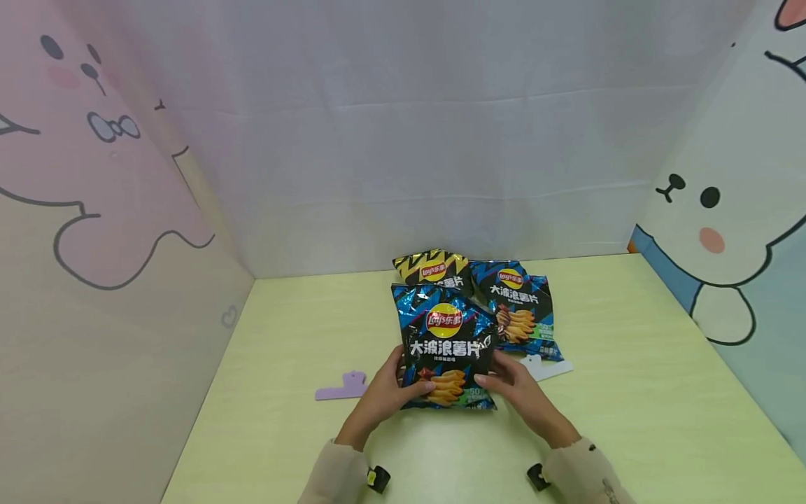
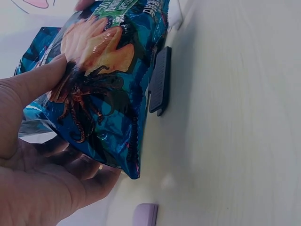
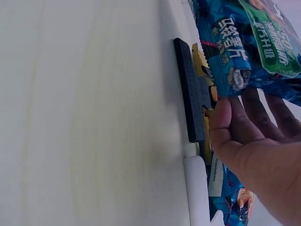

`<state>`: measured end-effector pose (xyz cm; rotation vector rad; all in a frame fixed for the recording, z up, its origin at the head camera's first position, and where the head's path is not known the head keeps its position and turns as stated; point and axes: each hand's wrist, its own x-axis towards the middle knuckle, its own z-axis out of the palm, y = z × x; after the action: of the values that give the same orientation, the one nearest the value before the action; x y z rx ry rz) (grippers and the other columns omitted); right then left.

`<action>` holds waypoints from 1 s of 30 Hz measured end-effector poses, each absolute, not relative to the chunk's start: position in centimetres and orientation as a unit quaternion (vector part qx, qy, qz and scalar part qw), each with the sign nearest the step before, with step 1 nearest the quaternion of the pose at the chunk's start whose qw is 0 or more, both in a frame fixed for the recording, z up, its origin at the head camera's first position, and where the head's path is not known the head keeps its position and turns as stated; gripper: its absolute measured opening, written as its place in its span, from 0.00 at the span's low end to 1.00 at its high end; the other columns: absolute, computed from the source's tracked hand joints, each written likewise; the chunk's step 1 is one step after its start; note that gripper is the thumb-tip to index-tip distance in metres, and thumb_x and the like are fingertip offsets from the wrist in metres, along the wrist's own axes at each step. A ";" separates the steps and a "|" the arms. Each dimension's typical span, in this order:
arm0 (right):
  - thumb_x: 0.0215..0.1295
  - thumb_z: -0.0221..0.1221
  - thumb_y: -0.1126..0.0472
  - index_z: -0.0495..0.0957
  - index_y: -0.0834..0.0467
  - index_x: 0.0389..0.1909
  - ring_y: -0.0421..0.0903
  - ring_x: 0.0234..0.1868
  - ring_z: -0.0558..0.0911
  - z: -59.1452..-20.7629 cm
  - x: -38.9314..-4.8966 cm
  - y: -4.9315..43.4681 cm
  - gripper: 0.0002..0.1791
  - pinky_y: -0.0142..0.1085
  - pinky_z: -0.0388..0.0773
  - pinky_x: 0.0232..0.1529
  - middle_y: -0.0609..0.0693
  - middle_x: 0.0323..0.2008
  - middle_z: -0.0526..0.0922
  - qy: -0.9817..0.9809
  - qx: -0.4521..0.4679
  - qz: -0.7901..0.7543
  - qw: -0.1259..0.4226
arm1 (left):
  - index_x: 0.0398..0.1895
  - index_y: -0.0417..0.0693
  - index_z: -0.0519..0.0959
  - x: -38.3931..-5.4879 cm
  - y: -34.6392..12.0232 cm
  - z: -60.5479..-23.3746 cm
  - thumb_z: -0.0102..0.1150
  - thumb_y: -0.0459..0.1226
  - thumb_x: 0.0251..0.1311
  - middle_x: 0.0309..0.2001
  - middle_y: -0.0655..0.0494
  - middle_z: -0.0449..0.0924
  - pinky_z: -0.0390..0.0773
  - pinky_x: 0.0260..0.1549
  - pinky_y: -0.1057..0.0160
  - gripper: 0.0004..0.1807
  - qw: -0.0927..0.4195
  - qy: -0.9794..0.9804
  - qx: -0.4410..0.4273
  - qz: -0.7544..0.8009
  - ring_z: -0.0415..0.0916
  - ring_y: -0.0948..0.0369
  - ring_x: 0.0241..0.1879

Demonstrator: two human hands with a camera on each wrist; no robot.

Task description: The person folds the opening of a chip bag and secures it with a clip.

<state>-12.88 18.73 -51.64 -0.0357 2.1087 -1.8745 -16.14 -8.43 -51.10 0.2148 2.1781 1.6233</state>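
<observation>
A blue and black bag of potato chips (image 1: 446,350) is held up between both hands, its printed front toward the head camera. My left hand (image 1: 392,388) grips its lower left side, thumb across the front and fingers behind. On the opposite lower side my right hand (image 1: 519,392) holds it, thumb at the front edge. In the left wrist view, the bag's bottom corner (image 2: 127,155) hangs over the fingers. A dark bag clip (image 2: 160,81) lies on the table beyond the bag; the bag hides it from the head view.
Behind the held bag stand a yellow and black chip bag (image 1: 434,267) and another blue one (image 1: 519,308). A purple bag clip (image 1: 343,387) lies left of the hands, a white clip (image 1: 554,369) to the right. Cloth walls (image 1: 409,175) enclose the table (image 1: 283,336).
</observation>
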 end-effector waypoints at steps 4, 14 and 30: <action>0.73 0.58 0.54 0.57 0.61 0.77 0.59 0.69 0.74 -52.1 -12.7 18.8 0.37 0.35 0.78 0.63 0.65 0.72 0.68 0.736 -0.027 -0.658 0.158 | 0.79 0.53 0.52 -16.0 -8.5 -51.2 0.70 0.56 0.57 0.69 0.41 0.69 0.80 0.60 0.45 0.52 0.218 0.776 0.073 0.587 0.76 0.47 0.62; 0.73 0.59 0.55 0.55 0.62 0.77 0.57 0.66 0.77 -52.6 -12.2 18.9 0.38 0.31 0.78 0.58 0.68 0.72 0.66 0.716 -0.029 -0.677 0.170 | 0.81 0.52 0.48 -15.9 -8.6 -51.5 0.64 0.60 0.61 0.75 0.41 0.62 0.73 0.64 0.38 0.53 0.220 0.770 0.074 0.594 0.64 0.39 0.72; 0.72 0.59 0.54 0.52 0.62 0.78 0.53 0.67 0.76 -53.1 -12.1 18.5 0.40 0.33 0.76 0.62 0.66 0.72 0.68 0.703 -0.020 -0.684 0.195 | 0.81 0.63 0.50 -16.8 -8.7 -51.6 0.68 0.60 0.56 0.74 0.48 0.65 0.75 0.64 0.43 0.53 0.219 0.758 0.080 0.609 0.70 0.48 0.68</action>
<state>-12.10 18.47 -53.09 -0.0554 1.9696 -1.9175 -16.77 -8.71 -51.58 0.2214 2.0976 1.6840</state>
